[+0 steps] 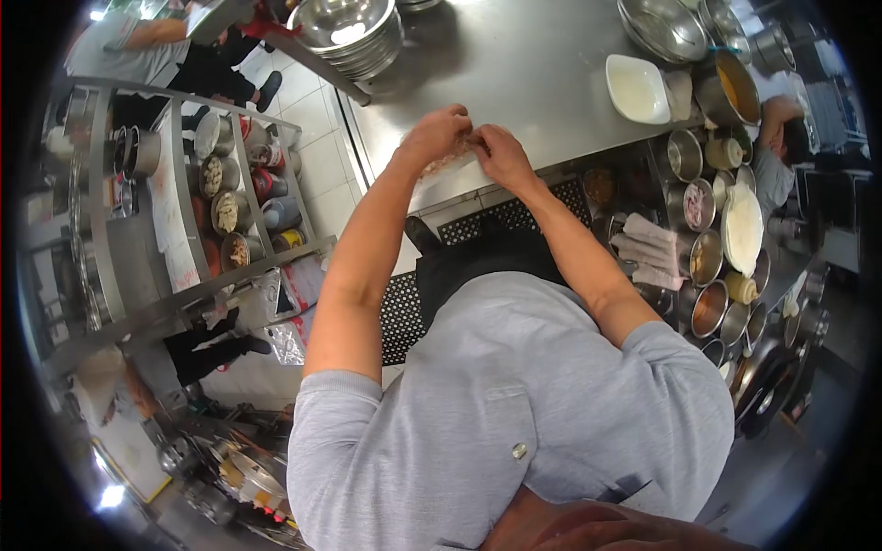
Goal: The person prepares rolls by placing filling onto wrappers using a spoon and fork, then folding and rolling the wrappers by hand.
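Both hands meet over the near edge of a steel worktable (542,78). My left hand (437,138) has its fingers closed on the top of a clear plastic bag (447,166). Close beside it, my right hand (502,156) pinches the same bag near its gathered part. Something pinkish-brown shows through the plastic, too small to name. The bag hangs at the front edge of the tabletop, partly hidden behind my left hand and wrist.
Stacked steel bowls (354,41) stand at the table's back left, a white square dish (638,89) at its right. Several steel pots line the right counter, with a folded cloth (649,250). A shelf rack (175,193) holds food bowls. Other people stand at left and right.
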{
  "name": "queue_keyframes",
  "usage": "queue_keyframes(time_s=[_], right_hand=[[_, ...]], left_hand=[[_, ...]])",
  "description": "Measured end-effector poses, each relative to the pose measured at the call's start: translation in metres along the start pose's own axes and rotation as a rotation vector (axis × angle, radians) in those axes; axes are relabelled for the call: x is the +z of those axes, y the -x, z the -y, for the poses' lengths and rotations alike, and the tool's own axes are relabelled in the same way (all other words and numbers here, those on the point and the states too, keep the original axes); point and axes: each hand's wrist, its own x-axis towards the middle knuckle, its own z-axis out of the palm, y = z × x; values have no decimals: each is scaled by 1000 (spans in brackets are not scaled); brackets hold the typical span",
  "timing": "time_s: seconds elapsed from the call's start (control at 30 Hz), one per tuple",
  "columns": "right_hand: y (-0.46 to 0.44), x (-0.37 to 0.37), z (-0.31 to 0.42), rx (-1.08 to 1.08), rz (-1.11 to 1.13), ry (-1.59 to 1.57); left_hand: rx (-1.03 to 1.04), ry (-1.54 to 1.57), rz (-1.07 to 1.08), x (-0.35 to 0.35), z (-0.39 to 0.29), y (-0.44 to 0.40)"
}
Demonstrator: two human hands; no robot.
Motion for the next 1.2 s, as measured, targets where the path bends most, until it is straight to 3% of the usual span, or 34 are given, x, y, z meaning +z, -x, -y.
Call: queue_keyframes(time_s=[0.07, 0.13, 0.17, 0.27, 0.33, 0.63, 0.77, 0.9, 0.97, 1.03, 1.17, 1.2], right_hand=[[6, -7, 4, 23, 28, -3], [12, -10, 5, 318, -19, -287], [13, -11, 0, 320, -20, -287], [16, -11, -14, 158, -34, -129], [14, -10, -15, -73, 24, 45], [9, -12, -13, -189, 116, 147], [5, -14, -8, -200, 191, 230], [4, -16, -5, -200, 190, 245], [0, -19, -8, -206, 220, 236], [-7, -16, -5, -171, 261, 265], [-47, 7, 34, -315, 251, 183], [-61, 24, 50, -423, 399, 156]], left_hand=[[2, 2, 36, -2, -1, 0], [21, -10, -16, 0, 1, 2], [21, -9, -14, 1, 1, 3], [54, -31, -58, 4, 2, 7], [43, -45, -27, 4, 4, 6], [121, -121, -129, 8, 3, 14], [59, -85, -132, 4, -2, 24], [-329, 145, -789, -6, -6, 72], [-929, 384, -780, 9, -4, 135], [-1033, 286, -728, 30, -8, 170], [-1115, 302, -630, 55, -28, 177], [-1137, 321, -600, 52, -36, 172]])
